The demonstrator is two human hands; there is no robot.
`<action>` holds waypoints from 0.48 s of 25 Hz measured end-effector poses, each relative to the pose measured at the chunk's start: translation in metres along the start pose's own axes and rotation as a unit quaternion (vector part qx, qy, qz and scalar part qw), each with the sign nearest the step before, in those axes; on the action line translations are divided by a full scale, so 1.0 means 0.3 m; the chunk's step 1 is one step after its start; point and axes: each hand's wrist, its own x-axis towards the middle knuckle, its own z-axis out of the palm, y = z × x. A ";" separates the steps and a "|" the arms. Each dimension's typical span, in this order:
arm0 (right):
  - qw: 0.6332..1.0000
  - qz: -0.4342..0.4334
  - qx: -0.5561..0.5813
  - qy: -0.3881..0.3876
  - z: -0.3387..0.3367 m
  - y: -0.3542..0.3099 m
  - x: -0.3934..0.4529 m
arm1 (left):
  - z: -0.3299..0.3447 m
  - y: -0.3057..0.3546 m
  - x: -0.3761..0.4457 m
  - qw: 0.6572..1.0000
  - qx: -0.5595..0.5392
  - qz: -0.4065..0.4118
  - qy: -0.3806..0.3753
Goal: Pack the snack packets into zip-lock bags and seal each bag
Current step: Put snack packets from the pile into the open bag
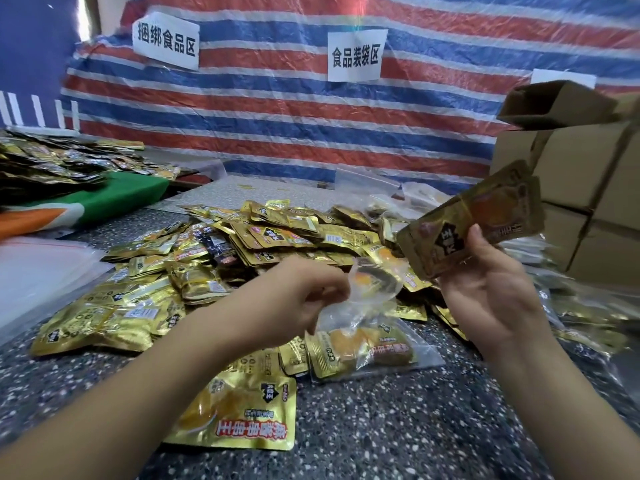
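Now we fill the bag.
Our left hand pinches the open mouth of the zip-lock bag, lying on the table with some gold packets inside. Our right hand grips more snack packets, raised beside it. Next we likely slide them in.

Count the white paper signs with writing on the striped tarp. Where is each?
2: one sign at upper left, another sign near centre. A blank white sheet at right is partly hidden.
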 end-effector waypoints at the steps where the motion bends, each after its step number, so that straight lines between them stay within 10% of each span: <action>1: 1.000 0.004 0.010 0.004 -0.006 -0.003 0.001 | 0.008 0.005 0.000 1.000 0.016 0.010 -0.010; 7: 0.999 -0.005 0.015 -0.052 -0.017 0.006 0.011 | 0.026 0.026 -0.001 0.993 0.074 0.083 -0.043; 12: 0.930 -0.104 -0.260 -0.236 -0.050 0.004 0.013 | 0.023 0.023 -0.003 0.994 0.058 0.086 -0.037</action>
